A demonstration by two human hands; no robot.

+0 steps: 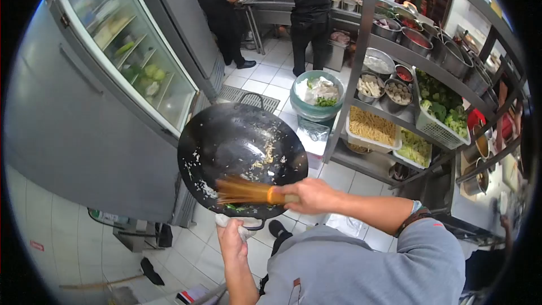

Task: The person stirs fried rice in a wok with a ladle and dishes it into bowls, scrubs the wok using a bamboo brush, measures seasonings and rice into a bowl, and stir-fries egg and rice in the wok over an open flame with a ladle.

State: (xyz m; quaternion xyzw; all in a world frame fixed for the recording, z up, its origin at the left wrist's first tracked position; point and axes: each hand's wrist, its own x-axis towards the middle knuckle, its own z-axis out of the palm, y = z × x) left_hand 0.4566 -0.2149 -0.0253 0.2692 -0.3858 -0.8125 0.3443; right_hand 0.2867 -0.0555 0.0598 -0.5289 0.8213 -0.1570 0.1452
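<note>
A large black wok (226,130) tilts in front of me, with rice grains and bits of egg and greens stuck to its inside. My left hand (232,236) grips the wok's near rim or handle through a folded white cloth (244,230). In my right hand (316,196) is a bamboo wok brush (248,192), held by its bound end. Its bristles are blurred and lie over the lower part of the wok, near a clump of rice (208,190). The wok's far loop handle (252,99) points away from me.
A lined bin (302,107) with food scraps stands just beyond the wok. On the right, a metal shelf (361,104) carries bowls and baskets of noodles and vegetables. A glass-door fridge (132,51) is on the left. Two people (309,11) stand at a far counter.
</note>
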